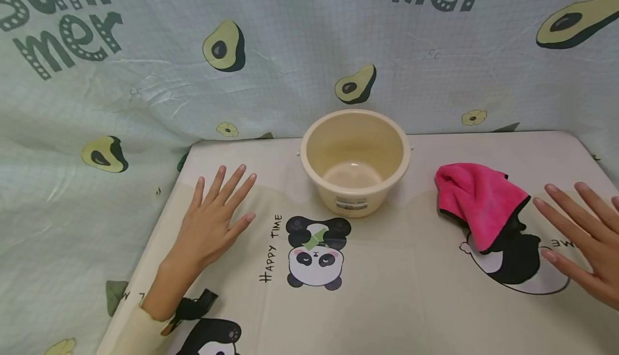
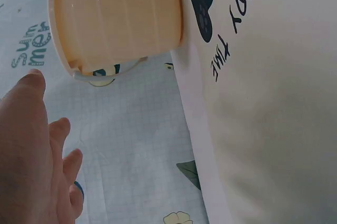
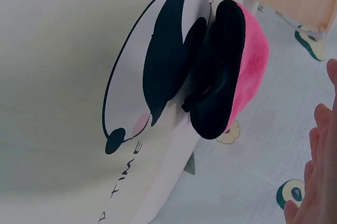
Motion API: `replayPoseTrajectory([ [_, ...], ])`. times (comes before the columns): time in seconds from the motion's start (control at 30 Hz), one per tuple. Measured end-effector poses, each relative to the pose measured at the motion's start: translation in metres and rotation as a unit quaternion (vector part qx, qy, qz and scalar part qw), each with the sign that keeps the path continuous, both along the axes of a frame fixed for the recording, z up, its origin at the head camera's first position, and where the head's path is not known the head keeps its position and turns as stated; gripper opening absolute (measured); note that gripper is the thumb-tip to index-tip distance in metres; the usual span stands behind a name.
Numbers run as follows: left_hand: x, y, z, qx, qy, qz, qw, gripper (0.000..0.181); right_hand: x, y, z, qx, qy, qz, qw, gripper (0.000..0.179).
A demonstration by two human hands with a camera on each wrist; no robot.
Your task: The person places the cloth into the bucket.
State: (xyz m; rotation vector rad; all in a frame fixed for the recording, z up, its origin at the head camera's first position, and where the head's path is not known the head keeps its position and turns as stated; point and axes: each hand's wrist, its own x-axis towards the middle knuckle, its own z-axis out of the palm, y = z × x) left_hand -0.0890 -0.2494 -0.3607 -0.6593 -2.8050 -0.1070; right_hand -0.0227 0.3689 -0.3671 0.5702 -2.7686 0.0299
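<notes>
A cream plastic bucket (image 1: 353,196) stands upright near the back of the table, with a label on its front and nothing inside. To its right lies a crumpled pink cloth (image 1: 476,194) with black edging, partly over a printed panda. My left hand (image 1: 210,223) is held with fingers spread, left of the bucket and apart from it. On the far right my right hand (image 1: 587,242), cut by the frame edge, has its fingers spread beside the cloth. Neither hand holds anything. The right wrist view shows the black underside of the cloth (image 3: 218,71) next to the panda print.
The pale table cover (image 1: 377,301) carries printed pandas and lettering. Behind and to the left hangs a light curtain (image 1: 290,33) with avocado prints. A black strap (image 1: 195,306) sits at the left wrist.
</notes>
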Motion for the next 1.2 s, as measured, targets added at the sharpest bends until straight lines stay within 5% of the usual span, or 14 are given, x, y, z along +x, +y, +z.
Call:
replayPoseTrajectory([
  [0.57,-0.01,0.026,0.002,0.118,-0.072,-0.031,0.99,0.072,-0.009,-0.009,-0.004,-0.009,0.004,0.015,0.9998,0.087],
  [0.93,-0.022,0.038,0.013,0.226,-0.092,-0.075,0.9667,0.074,-0.022,-0.014,-0.001,0.029,-0.034,0.006,0.999,0.095],
  [1.2,-0.032,0.053,0.015,0.261,-0.113,-0.092,0.9542,0.077,-0.023,-0.015,-0.005,0.018,-0.041,-0.003,0.999,0.089],
])
